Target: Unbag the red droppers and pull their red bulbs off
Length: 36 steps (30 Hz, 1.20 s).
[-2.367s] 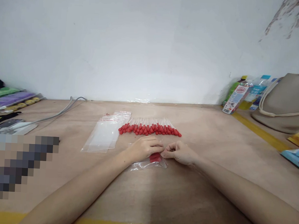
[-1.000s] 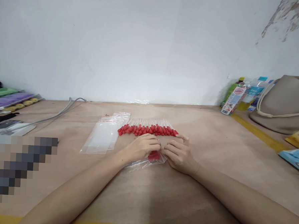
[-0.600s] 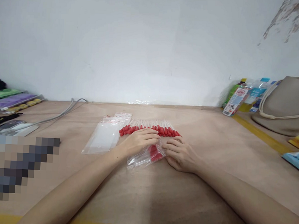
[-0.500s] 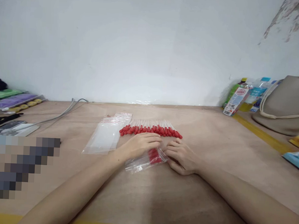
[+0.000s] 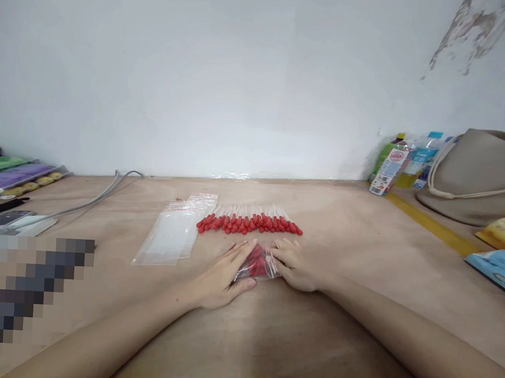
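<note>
A clear plastic bag (image 5: pixel 256 267) with red pieces inside lies on the table between my hands. My left hand (image 5: pixel 225 275) rests over its left end, fingers stretched along the far side and thumb apart on the near side. At the right end, the curled fingers of my right hand (image 5: pixel 297 266) hold the bag's edge. Just beyond both hands is a row of thin pale sticks with rounded red heads (image 5: pixel 250 224), heads toward me. Flat clear zip bags (image 5: pixel 169 235) with red lines near their far ends lie overlapping to the left of the row.
A grey cable (image 5: pixel 95 195) runs along the left, near packs of green and purple items (image 5: pixel 16 176). Bottles (image 5: pixel 421 158), a carton (image 5: pixel 389 171) and a beige hat (image 5: pixel 482 167) stand at the back right. Blue and yellow packets (image 5: pixel 496 266) lie at the right edge.
My left hand has moved back toward me and spread, with its thumb now on the bag's near side. The bag's left end is now under that hand. My right hand stays at the other end.
</note>
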Tool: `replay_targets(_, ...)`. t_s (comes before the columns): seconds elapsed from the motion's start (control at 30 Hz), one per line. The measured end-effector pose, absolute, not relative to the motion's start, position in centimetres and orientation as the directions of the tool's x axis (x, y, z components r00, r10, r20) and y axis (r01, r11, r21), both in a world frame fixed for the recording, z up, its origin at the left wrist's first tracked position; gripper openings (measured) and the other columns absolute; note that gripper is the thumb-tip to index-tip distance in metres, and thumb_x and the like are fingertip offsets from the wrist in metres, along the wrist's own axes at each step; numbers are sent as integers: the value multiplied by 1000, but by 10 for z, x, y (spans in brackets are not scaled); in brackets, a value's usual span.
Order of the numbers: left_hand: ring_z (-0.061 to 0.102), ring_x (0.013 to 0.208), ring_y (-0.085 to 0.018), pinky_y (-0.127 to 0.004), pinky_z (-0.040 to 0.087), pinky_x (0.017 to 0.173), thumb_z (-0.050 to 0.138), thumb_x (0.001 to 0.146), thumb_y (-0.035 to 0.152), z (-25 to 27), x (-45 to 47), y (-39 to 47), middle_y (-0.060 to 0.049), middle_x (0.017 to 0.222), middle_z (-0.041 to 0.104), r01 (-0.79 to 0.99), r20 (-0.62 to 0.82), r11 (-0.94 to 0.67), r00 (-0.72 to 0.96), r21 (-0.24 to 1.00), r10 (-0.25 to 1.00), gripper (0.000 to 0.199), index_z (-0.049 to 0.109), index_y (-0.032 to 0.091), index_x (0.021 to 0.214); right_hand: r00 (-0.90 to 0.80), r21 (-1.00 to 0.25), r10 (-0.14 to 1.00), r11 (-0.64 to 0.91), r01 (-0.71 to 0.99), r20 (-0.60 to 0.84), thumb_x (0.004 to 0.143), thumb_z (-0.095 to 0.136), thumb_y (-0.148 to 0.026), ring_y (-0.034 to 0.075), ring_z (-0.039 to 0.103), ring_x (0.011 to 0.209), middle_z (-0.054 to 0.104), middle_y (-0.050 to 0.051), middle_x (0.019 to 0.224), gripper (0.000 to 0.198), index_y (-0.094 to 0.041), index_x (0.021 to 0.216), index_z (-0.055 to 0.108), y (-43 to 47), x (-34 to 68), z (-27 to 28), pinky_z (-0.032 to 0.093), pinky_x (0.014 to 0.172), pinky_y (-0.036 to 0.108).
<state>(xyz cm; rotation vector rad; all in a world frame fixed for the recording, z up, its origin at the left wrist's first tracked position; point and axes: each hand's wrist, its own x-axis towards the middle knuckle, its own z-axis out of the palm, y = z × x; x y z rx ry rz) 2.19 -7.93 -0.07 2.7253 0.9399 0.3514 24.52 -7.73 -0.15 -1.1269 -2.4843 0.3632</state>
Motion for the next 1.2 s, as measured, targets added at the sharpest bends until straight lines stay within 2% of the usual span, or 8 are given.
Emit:
replay_targets(0.13,19,132,-24,-45,23,107,40,87,42,-3,22,-73,-9,146,17,545,181,-782,773,302,608,71,-1,20,140,-553,-502,803,581,641,223,86,44,-35,18,45,85,53,4,90,19,-19,91,53,-80,248,-1,35,79,36)
replay_targets(0.37,26,129,-25,-46,28,104,44,85,41,-3,22,-76,-11,142,25,548,202,-760,748,349,632,72,2,21,140,-480,-821,849,427,379,220,72,63,-38,18,52,89,58,3,94,40,-20,105,50,-78,245,-10,39,80,34)
replay_targets(0.57,28,128,-24,-45,29,104,46,84,40,-5,22,-75,-11,142,27,526,222,-764,749,375,624,72,4,21,140,-541,-891,815,385,241,205,75,60,-34,12,53,71,59,0,80,22,-18,89,56,-79,236,-11,44,66,26)
replay_targets(0.7,25,130,-25,-45,27,105,44,85,43,-6,19,-75,-10,144,22,553,190,-743,739,377,646,70,6,21,140,-465,-924,854,343,171,231,70,65,-31,10,52,66,58,0,80,26,-17,90,55,-77,244,-9,44,61,24)
replay_targets(0.83,23,131,-25,-44,26,106,41,86,45,-5,18,-75,-9,145,20,574,168,-736,736,359,656,68,9,20,140,-386,-958,906,246,150,172,70,65,-34,8,50,56,55,-3,65,31,-17,93,53,-68,263,-8,42,53,21)
replay_targets(0.97,25,130,-24,-44,27,105,41,86,46,-3,18,-76,-9,143,24,581,168,-737,734,346,658,65,13,20,139,-488,-992,868,122,32,91,71,65,-36,9,58,68,60,1,79,30,-16,91,54,-64,274,-8,47,63,24)
replay_targets(1.1,29,128,-25,-45,30,103,42,85,46,-2,19,-77,-10,141,30,581,193,-739,726,341,660,64,18,20,138,-594,-982,800,167,91,80,61,74,-29,14,59,88,59,5,100,48,-17,102,52,-69,272,-6,49,75,28)
replay_targets(1.2,31,127,-24,-45,30,103,42,85,46,0,20,-77,-9,139,33,576,195,-742,729,342,656,61,22,21,137,-620,-976,779,195,96,94,59,75,-27,16,58,93,59,4,102,49,-18,102,53,-70,272,-8,49,79,30)
